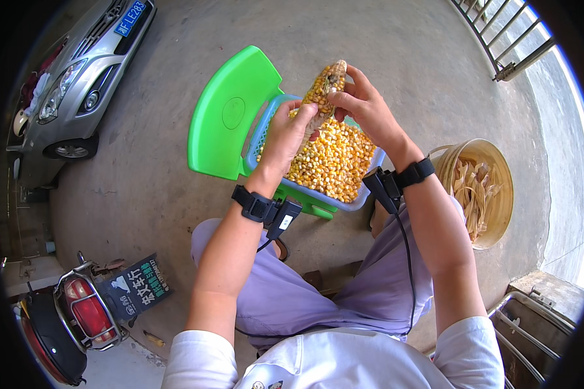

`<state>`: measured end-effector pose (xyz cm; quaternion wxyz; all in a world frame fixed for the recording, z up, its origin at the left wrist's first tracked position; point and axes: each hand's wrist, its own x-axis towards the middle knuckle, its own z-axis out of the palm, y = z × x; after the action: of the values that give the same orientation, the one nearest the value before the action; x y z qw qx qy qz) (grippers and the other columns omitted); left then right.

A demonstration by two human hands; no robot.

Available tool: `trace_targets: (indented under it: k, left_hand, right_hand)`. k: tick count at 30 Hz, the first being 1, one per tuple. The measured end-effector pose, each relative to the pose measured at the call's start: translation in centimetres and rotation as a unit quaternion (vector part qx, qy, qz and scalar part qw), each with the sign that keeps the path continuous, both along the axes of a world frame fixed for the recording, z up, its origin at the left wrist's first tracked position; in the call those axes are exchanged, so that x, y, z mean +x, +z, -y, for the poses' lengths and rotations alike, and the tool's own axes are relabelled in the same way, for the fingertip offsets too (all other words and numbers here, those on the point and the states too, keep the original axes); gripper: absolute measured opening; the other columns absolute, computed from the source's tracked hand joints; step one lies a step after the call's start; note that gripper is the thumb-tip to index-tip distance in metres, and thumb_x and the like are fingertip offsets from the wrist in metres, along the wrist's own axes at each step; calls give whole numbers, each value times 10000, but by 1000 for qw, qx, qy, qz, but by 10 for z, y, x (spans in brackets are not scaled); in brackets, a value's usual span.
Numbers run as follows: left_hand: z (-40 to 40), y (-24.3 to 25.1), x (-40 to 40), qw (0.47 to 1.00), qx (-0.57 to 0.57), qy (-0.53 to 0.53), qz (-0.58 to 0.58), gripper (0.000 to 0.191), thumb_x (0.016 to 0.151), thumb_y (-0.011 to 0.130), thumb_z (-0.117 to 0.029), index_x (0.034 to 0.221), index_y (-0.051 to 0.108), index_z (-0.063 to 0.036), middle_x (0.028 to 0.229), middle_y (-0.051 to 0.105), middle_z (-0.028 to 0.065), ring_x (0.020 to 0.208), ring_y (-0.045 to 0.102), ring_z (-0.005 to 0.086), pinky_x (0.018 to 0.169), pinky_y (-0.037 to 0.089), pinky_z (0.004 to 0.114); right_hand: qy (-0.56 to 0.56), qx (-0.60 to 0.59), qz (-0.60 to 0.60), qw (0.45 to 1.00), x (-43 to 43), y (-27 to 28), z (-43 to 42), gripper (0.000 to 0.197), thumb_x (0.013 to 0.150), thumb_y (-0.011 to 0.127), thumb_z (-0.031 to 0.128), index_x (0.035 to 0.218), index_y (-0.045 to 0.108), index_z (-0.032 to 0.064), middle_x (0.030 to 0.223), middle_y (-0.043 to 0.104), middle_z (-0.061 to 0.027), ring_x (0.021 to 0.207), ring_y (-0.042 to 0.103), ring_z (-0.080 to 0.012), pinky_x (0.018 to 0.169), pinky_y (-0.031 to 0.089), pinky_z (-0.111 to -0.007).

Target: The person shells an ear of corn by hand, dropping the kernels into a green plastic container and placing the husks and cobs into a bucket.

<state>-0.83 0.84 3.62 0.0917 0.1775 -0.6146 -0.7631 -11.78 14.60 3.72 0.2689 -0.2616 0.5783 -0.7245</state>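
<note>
A partly shelled corn cob [319, 92] is held in both hands, its tip pointing up and to the right. My left hand [288, 133] grips the lower part, with the thumb along its side. Around the upper part close the fingers and thumb of my right hand [362, 104]. Yellow kernels cover some of the cob, and a dark patch shows near its top. Below the hands a blue plastic basket [357, 204] holds a heap of loose corn kernels [331, 160]. The basket rests on a green plastic chair [233, 109].
At right stands a pale bucket [505, 204] with dry corn husks [474, 194]. A silver car [85, 73] is parked at upper left, a motorcycle's rear [85, 306] at lower left. A metal gate [511, 39] is at upper right. Cables [409, 272] hang from the wrist devices.
</note>
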Motion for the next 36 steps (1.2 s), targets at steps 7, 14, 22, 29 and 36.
trace_targets:
  k: [7, 14, 22, 29, 36]
  left_hand:
    - [-7, 5, 2, 997, -65, 24, 29, 344, 912, 517, -256, 1114, 547, 21, 990, 600, 68, 858, 575, 89, 711, 487, 235]
    - [-2, 2, 1, 1000, -28, -5, 8, 389, 903, 561, -317, 1101, 539, 17, 952, 609, 62, 794, 584, 89, 672, 489, 227]
    - [-1, -4, -1, 998, -70, 2, 3, 343, 920, 546, -299, 1091, 560, -2, 946, 616, 37, 781, 579, 68, 679, 482, 218]
    - [-6, 6, 2, 998, -53, 15, 20, 355, 898, 560, -263, 1110, 523, 19, 953, 606, 63, 781, 587, 88, 682, 492, 229]
    - [-7, 13, 2, 1000, -13, 8, 10, 353, 888, 558, -223, 1134, 511, 26, 961, 608, 68, 798, 594, 98, 709, 489, 233]
  right_hand:
    - [8, -17, 16, 1000, -5, -2, 0, 665, 863, 629, 146, 1395, 273, -36, 820, 574, -57, 673, 536, -108, 606, 453, -244]
    - [5, -12, 14, 1000, -3, 1, -1, 668, 860, 628, 144, 1396, 272, -34, 812, 568, -51, 678, 531, -105, 614, 453, -242]
    - [1, -3, 4, 1000, -1, 2, -1, 667, 859, 630, 143, 1396, 275, -32, 826, 574, -56, 682, 531, -105, 619, 452, -239]
    - [-2, -14, 17, 1000, -4, 0, 0, 659, 854, 629, 138, 1388, 284, -35, 836, 583, -63, 680, 541, -111, 622, 465, -248]
    - [-12, -36, 67, 997, -6, 2, -5, 662, 840, 616, 108, 1391, 275, -27, 888, 588, -74, 691, 562, -122, 652, 484, -267]
